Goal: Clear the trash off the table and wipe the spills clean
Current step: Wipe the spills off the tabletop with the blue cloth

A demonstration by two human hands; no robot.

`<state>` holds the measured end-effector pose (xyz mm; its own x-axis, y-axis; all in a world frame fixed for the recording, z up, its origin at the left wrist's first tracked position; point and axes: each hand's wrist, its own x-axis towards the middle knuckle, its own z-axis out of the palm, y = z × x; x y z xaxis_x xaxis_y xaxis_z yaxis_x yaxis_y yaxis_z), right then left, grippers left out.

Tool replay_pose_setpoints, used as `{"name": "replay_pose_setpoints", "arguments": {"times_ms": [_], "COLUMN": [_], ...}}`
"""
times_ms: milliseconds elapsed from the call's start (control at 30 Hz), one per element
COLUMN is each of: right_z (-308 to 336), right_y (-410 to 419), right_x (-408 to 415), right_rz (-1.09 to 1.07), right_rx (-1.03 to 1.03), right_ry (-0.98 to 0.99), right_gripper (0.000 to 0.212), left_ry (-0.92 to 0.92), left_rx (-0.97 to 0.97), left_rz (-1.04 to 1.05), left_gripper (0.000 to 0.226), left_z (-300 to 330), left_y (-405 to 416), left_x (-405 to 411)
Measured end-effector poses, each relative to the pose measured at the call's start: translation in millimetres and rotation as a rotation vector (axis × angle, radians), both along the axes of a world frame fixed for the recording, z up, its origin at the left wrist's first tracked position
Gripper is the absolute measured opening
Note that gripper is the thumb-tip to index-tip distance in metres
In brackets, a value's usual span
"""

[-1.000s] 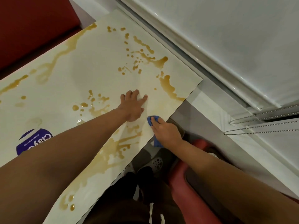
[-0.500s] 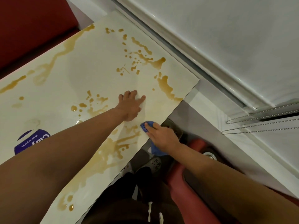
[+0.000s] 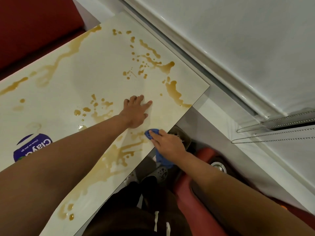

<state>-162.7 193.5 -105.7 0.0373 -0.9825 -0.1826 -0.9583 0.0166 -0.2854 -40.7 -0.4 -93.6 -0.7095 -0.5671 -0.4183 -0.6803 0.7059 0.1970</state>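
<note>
A cream table (image 3: 81, 77) is streaked with brown spills: a pool near the right corner (image 3: 175, 94), splatter at the far side (image 3: 150, 60), and smears along the near edge (image 3: 122, 154). My left hand (image 3: 136, 113) rests flat on the tabletop, fingers spread. My right hand (image 3: 166, 142) presses a blue cloth (image 3: 151, 133) onto the table's near edge beside a smear. Part of the cloth hangs below the edge under my wrist.
A purple-and-white round label or lid (image 3: 32, 147) lies at the left, partly hidden by my left forearm. A red seat (image 3: 196, 193) stands right of my legs, another red seat (image 3: 34, 28) beyond the table. White blinds (image 3: 238, 48) with chains run along the right.
My right hand has slid the blue cloth leftward along the near edge, farther onto the table and toward the smear. My left hand has stayed planted in place.
</note>
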Motion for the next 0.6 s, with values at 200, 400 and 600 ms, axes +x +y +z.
{"name": "replay_pose_setpoints", "arguments": {"times_ms": [200, 400, 600], "right_z": [11.4, 11.5, 16.8], "right_y": [-50.4, -21.4, -2.4], "right_x": [-97.1, -47.4, -92.1], "right_rz": [-0.498, -0.451, -0.551], "right_rx": [0.075, 0.092, 0.025], "right_ry": [0.08, -0.104, -0.269], "right_gripper": [0.048, 0.049, 0.045], "left_ry": [0.028, 0.261, 0.268], "left_rx": [-0.026, -0.063, -0.144], "left_rz": [0.027, 0.203, 0.16], "left_gripper": [0.062, 0.058, 0.062], "left_z": [-3.8, -2.3, -10.1], "left_y": [4.6, 2.0, -16.6], "left_x": [-1.8, -14.9, -28.9]}}
